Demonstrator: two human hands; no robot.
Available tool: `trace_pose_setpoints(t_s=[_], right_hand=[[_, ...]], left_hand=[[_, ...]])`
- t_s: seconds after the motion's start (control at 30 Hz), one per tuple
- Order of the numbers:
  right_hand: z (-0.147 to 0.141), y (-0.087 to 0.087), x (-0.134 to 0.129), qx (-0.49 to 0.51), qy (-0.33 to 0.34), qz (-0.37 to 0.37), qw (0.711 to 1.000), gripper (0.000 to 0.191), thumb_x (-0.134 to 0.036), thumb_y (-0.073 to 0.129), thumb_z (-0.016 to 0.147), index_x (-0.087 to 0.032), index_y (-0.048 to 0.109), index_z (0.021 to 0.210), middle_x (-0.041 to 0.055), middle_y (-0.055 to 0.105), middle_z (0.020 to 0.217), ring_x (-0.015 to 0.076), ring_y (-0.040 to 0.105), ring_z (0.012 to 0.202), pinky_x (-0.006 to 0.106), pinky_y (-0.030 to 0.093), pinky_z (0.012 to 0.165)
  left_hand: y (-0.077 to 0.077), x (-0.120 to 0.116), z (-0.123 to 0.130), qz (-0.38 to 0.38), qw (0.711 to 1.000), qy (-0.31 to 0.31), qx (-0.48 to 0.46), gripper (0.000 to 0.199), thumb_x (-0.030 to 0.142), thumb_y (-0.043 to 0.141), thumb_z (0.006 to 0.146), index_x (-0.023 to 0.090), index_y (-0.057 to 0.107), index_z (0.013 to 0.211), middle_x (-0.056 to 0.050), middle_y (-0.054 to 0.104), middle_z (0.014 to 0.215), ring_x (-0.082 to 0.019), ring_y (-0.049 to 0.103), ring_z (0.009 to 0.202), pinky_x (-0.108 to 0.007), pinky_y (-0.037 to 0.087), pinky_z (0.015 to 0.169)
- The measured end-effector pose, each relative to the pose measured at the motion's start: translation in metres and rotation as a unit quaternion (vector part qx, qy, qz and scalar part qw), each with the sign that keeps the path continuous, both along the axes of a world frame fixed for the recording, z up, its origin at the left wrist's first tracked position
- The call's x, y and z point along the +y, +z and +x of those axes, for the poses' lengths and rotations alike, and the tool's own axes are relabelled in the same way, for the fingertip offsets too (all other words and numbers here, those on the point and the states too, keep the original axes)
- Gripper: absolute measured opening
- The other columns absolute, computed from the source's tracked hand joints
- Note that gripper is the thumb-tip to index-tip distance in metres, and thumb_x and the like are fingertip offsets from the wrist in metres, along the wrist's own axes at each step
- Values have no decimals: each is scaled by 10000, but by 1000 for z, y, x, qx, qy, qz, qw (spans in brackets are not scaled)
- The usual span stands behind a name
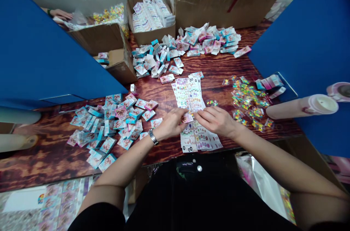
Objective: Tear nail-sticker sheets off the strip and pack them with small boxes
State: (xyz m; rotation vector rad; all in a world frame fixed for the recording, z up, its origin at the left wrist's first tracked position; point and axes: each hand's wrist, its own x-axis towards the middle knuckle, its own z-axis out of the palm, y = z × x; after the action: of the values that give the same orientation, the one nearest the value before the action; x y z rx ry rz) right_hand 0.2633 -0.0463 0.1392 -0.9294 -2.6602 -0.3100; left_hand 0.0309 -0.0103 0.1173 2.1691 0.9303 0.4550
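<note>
Pink printed card [187,117] held in a light fingertip pinch by the left hand [170,124], above printed paper sheets [188,94]; right hand [216,121] just beside it, grip unclear.

- Two hands worked at the counter [218,66], folks: the left hand [170,124] and the right hand [216,121]!
- One wristwatch [153,137] flashed on that left wrist.
- One co-worker's hand [60,14] showed at the far side.
- Two stacks of printed sheets [188,94] lay under those hands.
- Three heaps of small teal-and-pink cartons [109,129] covered the wood.
- One spread of loose foil packets [248,103] glittered.
- Three cardboard boxes [221,1] stood behind.
- Two blue panels [46,49] flanked everything.
- Two pale pink rolls [302,107] sat right!
</note>
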Motion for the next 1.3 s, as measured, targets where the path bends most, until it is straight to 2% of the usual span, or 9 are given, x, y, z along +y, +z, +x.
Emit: trace_pose_setpoints(t_s=[0.13,0.27,0.47,0.67,0.9,1.07,1.3], right_hand=[[-2,0,-1,1,3,11,1000,247,-108,461,942,-169,632,1110,48,671,859,169,557,783,314,447,686],[-2,1,0,-8,20,2,1000,252,-100,439,944,-164,644,1077,58,662,892,173,555,821,310,464,720],[-9,9,1,-19,-12,30,999,227,-105,452,942,-187,663,928,36,665,864,164,539,788,299,460,709],[-18,13,-1,33,-1,26,999,221,-106,461,941,-181,667,970,50,688,914,179,583,856,318,514,739],[-24,3,-10,100,15,37,994,183,-105,511,922,-145,655,1026,85,705,985,186,643,938,321,568,876],[-24,0,-14,100,35,7,994,210,-100,493,925,-132,630,1081,110,694,990,202,657,972,332,588,870],[-20,-1,-14,114,73,-21,991,315,-128,456,945,-226,559,1226,64,655,1062,188,628,1073,350,584,912]], left_hand=[[3,1,-2,2,1000,7,-21,474,218,603,800,133,524,1260,-134,637,1136,-255,594,1031,-407,463,931],[3,-1,-1,11,1000,-4,-27,481,194,586,800,159,509,1274,-129,617,1162,-265,570,1066,-434,445,949],[2,-5,5,71,997,-4,-4,439,189,543,847,146,470,1278,-140,583,1200,-266,536,1121,-426,435,978],[1,-6,4,83,996,8,-17,422,218,592,843,155,482,1245,-133,598,1157,-271,552,1098,-441,458,947],[-1,-6,3,96,995,22,-32,395,205,618,821,137,508,1194,-122,623,1098,-257,589,1044,-412,493,891],[-5,-8,3,102,993,15,-53,382,182,600,816,156,504,1185,-108,625,1092,-247,591,1044,-402,501,877],[-7,-7,2,108,990,4,-87,356,237,584,836,151,509,1174,-115,630,1082,-245,601,1023,-396,507,860]])
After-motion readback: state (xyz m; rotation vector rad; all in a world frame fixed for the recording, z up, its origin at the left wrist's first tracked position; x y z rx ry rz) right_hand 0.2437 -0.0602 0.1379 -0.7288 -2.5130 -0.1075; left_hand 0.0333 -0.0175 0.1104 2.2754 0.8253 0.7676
